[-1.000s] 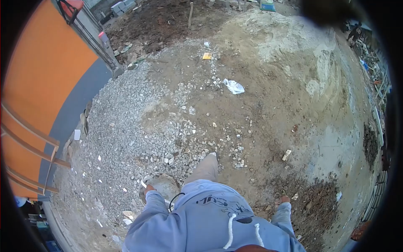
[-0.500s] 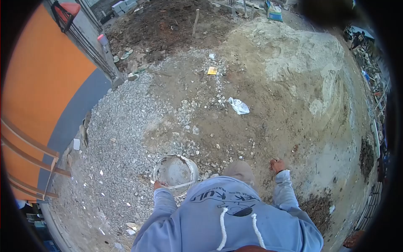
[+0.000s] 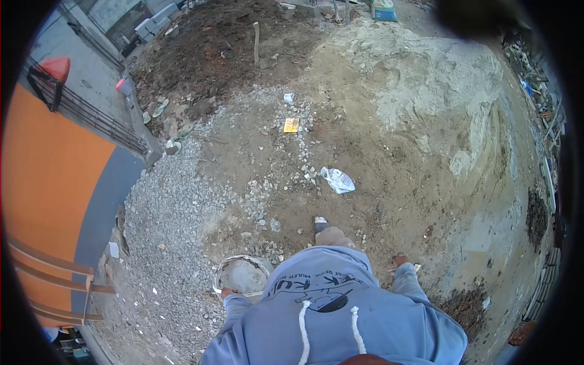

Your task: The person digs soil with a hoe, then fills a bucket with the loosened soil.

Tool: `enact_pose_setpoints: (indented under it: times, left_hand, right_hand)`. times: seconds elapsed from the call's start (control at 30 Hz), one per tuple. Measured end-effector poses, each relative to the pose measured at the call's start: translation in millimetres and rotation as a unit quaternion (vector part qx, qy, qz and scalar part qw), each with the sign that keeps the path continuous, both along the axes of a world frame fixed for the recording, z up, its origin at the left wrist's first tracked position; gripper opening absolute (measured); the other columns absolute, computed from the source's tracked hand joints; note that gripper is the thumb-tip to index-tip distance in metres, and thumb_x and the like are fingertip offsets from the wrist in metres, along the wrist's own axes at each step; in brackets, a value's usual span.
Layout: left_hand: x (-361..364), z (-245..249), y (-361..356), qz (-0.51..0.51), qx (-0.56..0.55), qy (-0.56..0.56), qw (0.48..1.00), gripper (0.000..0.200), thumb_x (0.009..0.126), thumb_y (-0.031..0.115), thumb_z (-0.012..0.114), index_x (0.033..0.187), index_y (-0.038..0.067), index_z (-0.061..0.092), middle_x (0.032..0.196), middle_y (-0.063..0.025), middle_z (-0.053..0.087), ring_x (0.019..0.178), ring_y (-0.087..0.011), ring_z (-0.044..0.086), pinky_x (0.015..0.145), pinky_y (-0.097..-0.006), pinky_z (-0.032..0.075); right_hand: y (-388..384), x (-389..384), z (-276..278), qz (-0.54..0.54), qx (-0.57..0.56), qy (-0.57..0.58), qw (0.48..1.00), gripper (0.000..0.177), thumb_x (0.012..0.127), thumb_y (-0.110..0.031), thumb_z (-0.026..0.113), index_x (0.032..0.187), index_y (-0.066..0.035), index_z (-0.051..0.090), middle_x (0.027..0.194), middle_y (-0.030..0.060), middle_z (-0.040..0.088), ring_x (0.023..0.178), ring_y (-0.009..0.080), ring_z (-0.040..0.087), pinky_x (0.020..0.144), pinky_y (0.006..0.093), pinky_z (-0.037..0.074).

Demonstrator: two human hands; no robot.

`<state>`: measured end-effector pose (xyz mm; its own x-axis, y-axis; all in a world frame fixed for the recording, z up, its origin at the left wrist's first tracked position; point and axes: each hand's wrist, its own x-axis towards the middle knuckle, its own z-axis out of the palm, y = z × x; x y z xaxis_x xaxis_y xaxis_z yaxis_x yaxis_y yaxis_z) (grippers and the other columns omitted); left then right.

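My left hand (image 3: 229, 292) is closed on the near-left rim of a round, pale bucket (image 3: 268, 265). Grey residue coats the bucket's inside, and its near right part is hidden by my sweatshirt. Off to my other side, my right hand (image 3: 399, 262) hangs over bare dirt, away from the bucket. Its fingers are too small and blurred to read, and a small pale patch shows beside it. One of my shoes (image 3: 320, 224) sticks out in front of my knee.
Gravel (image 3: 176, 213) spreads on the left beside an orange and grey wall (image 3: 52, 164) and a wooden frame (image 3: 61, 277). A plastic bag (image 3: 337, 180) and yellow packet (image 3: 291, 125) lie ahead. Beyond are a sand pile (image 3: 426, 79), dark soil (image 3: 201, 55) and an upright stick (image 3: 256, 45).
My view has shifted forward and turned a little; the wall and bag sit lower in view. A shoe has come into sight. My left hand keeps hold of the bucket.
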<state>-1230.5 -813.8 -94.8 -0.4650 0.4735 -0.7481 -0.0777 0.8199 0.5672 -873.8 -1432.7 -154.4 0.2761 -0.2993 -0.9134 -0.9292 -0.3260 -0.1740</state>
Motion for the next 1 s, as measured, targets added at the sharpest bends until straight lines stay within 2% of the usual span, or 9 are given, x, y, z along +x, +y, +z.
enact_pose_setpoints:
  times: [0.07,0.13,0.2,0.3,0.4,0.67,0.8,0.83,1.0]
  left_hand:
    - [34.8,10.1,14.9,-0.016,-0.002,-0.034,0.999,0.041,0.085,0.05,0.04,0.075,0.01,0.042,0.056,-0.0048,0.036,0.049,-0.0212,0.032,0.044,-0.0384,0.032]
    - [52.8,8.8,26.2,0.056,0.017,-0.055,0.997,0.038,0.085,0.049,0.041,0.079,0.011,0.046,0.056,-0.0046,0.036,0.048,-0.0215,0.034,0.043,-0.0388,0.032]
    - [78.4,13.5,33.3,-0.04,-0.004,-0.005,0.999,0.027,0.088,0.036,0.032,0.075,0.013,0.037,0.053,-0.0045,0.039,0.038,-0.02,0.033,0.035,-0.0339,0.027]
    - [114.1,1.8,45.2,0.038,0.011,-0.024,0.999,0.027,0.088,0.038,0.035,0.084,0.014,0.045,0.054,-0.0081,0.045,0.038,-0.0236,0.036,0.035,-0.038,0.029]
    - [160.0,2.5,64.0,-0.013,-0.024,-0.006,1.0,0.034,0.086,0.044,0.044,0.095,0.013,0.052,0.063,-0.0102,0.049,0.048,-0.025,0.044,0.042,-0.038,0.034]
    - [370.4,-58.1,182.8,-0.016,-0.052,-0.051,0.997,0.034,0.086,0.046,0.042,0.094,0.013,0.048,0.061,-0.0087,0.043,0.048,-0.0242,0.041,0.043,-0.0382,0.034]
    - [462.4,-35.9,209.4,-0.011,-0.047,-0.079,0.996,0.032,0.087,0.046,0.042,0.093,0.015,0.048,0.06,-0.0063,0.041,0.047,-0.0221,0.039,0.042,-0.0367,0.034]
    - [509.8,12.0,222.8,-0.001,-0.042,-0.079,0.996,0.032,0.086,0.044,0.046,0.096,0.014,0.05,0.066,-0.0067,0.047,0.05,-0.0218,0.044,0.043,-0.037,0.038]
    - [626.2,42.7,315.3,-0.044,0.008,-0.223,0.974,0.025,0.088,0.038,0.045,0.075,0.017,0.044,0.056,0.0024,0.034,0.043,-0.0135,0.032,0.038,-0.0297,0.028]
  right_hand:
    - [66.7,83.3,77.0,0.05,0.018,-0.122,0.991,0.034,0.076,-0.024,0.051,0.088,0.007,0.057,0.077,0.0243,0.063,0.066,0.0339,0.065,0.057,0.0417,0.053]
    - [63.1,169.9,4.6,0.172,-0.016,-0.238,0.956,0.029,0.076,-0.021,0.053,0.086,0.006,0.055,0.073,0.0207,0.063,0.06,0.0303,0.064,0.051,0.0421,0.051]
    - [118.9,246.0,86.4,0.151,0.022,-0.211,0.965,0.024,0.076,-0.019,0.054,0.08,0.004,0.059,0.073,0.0158,0.063,0.06,0.0283,0.063,0.051,0.0405,0.051]
    - [169.1,336.7,108.2,0.132,0.049,-0.286,0.948,0.023,0.077,-0.019,0.052,0.075,0.003,0.058,0.066,0.0139,0.061,0.058,0.0263,0.063,0.051,0.0381,0.052]
    - [231.7,390.5,153.8,0.145,0.095,-0.261,0.95,0.021,0.078,-0.02,0.052,0.074,0.001,0.057,0.065,0.0133,0.061,0.057,0.0253,0.063,0.051,0.0362,0.051]
    - [305.3,478.8,111.0,0.277,0.011,-0.195,0.941,0.025,0.081,-0.022,0.051,0.081,0.001,0.06,0.071,0.012,0.064,0.062,0.0257,0.065,0.052,0.0365,0.052]
    - [291.6,519.5,112.8,0.308,-0.041,-0.058,0.949,0.028,0.083,-0.024,0.053,0.09,0.003,0.06,0.075,0.0123,0.065,0.069,0.0309,0.065,0.051,0.0418,0.052]
    - [293.5,534.9,117.1,0.31,-0.045,-0.053,0.948,0.028,0.083,-0.024,0.053,0.09,0.003,0.06,0.075,0.0123,0.065,0.069,0.0309,0.065,0.051,0.0418,0.052]
    - [324.1,594.8,156.0,0.126,-0.013,-0.111,0.986,0.03,0.08,-0.025,0.051,0.083,0.004,0.058,0.075,0.0177,0.064,0.063,0.031,0.064,0.055,0.0456,0.053]
